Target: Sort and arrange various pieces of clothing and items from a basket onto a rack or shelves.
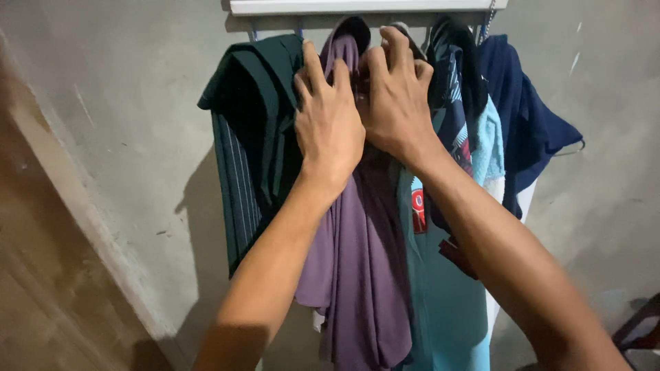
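Observation:
Several garments hang from a white wall rack (368,6). My left hand (328,117) rests on the upper part of a purple garment (361,268), fingers spread and curled into the cloth beside a dark green striped garment (251,144). My right hand (399,96) grips into the clothes near the top of the purple garment, next to a dark patterned garment (450,75). What the fingertips hold is hidden in the folds.
A teal shirt (447,302) hangs below my right forearm, a light blue towel-like cloth (489,141) and a navy garment (526,117) on a hanger to the right. Grey concrete wall (124,103) behind; wooden door frame (41,227) at left.

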